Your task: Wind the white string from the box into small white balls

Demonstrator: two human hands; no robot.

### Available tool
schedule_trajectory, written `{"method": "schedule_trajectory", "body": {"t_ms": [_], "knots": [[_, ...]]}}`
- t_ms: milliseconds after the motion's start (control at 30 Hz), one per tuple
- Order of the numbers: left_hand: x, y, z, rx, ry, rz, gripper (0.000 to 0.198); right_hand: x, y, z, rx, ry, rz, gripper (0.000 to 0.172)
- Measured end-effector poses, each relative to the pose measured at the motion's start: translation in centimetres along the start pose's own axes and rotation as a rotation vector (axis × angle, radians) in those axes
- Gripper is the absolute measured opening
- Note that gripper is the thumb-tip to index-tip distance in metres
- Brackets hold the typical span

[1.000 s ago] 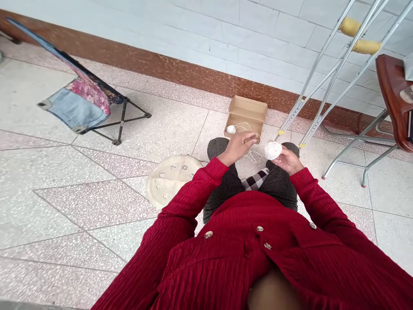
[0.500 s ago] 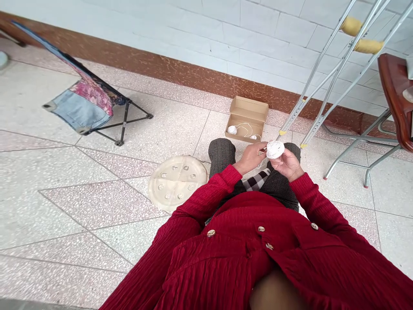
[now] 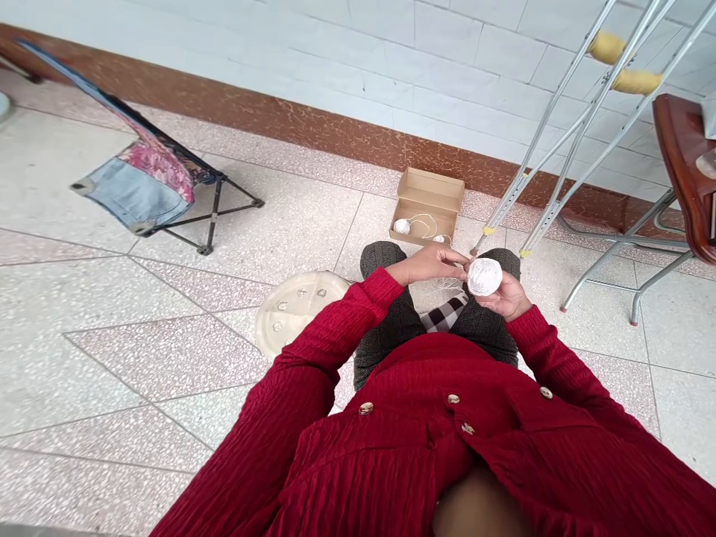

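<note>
A ball of white string (image 3: 484,277) rests in my right hand (image 3: 509,296), with the fingers curled beneath it and along its right side. At its left edge, my left hand (image 3: 433,264) is closed in a pinch on the string; the strand between the fingertips is too fine to see clearly. Loose white strands (image 3: 449,285) hang below the left fingers. Just beyond my knees, an open cardboard box (image 3: 431,183) holds another white string ball (image 3: 401,226), a smaller white bundle (image 3: 439,239) and a looping strand.
A round beige mat (image 3: 288,298) with a ring of small clear spots lies left of my legs. A folding fabric stool (image 3: 139,186) stands farther left. Metal crutches (image 3: 559,164) with yellow grips lean on the wall, beside a brown chair (image 3: 679,171) at right.
The string ball has moved slightly right and towards me and has turned in my right hand. My left forearm has swung forward, now covering part of the mat.
</note>
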State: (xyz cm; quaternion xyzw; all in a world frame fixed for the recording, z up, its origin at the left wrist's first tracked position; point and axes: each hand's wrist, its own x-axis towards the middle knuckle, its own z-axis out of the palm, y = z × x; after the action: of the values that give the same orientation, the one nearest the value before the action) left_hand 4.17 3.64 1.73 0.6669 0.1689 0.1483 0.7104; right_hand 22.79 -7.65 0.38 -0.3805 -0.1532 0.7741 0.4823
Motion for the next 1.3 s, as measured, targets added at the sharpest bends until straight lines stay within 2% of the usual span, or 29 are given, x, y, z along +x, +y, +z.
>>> {"method": "schedule_trajectory", "body": {"t_ms": [133,233,400,600,733,867,1000,1133,1300], "knots": [[-0.8,1.7,-0.2,0.044,-0.052,-0.032,0.018,-0.8,0.2,0.3,-0.053,-0.026,0.095,0.034],[-1.1,1.4,0.4,0.104,-0.063,0.004,0.019,-1.4,0.4,0.6,-0.015,0.017,0.082,0.035],[-1.3,-0.1,0.8,0.146,0.081,0.047,0.020,-2.1,0.6,1.0,0.013,0.026,0.113,0.042],[-2.1,0.0,-0.1,0.224,0.088,0.111,0.020,-1.9,0.4,1.1,-0.010,0.059,0.054,0.038],[-2.2,0.0,-0.5,0.316,0.127,0.086,0.022,-0.8,0.2,1.6,-0.001,0.079,-0.020,0.031],[-2.0,-0.7,-1.0,0.291,0.110,0.023,0.027,-0.1,0.4,1.8,-0.051,0.099,-0.038,0.033],[-1.8,-1.1,-1.0,0.261,0.206,-0.025,0.024,0.1,0.6,1.8,-0.102,0.082,-0.027,0.035],[-1.7,-1.1,-0.8,0.264,0.288,-0.013,0.027,-0.1,0.5,1.7,-0.106,0.111,-0.043,0.035],[-2.2,-0.9,-0.8,0.361,0.300,-0.001,0.031,0.3,0.2,1.0,-0.097,0.128,-0.102,0.035]]}}
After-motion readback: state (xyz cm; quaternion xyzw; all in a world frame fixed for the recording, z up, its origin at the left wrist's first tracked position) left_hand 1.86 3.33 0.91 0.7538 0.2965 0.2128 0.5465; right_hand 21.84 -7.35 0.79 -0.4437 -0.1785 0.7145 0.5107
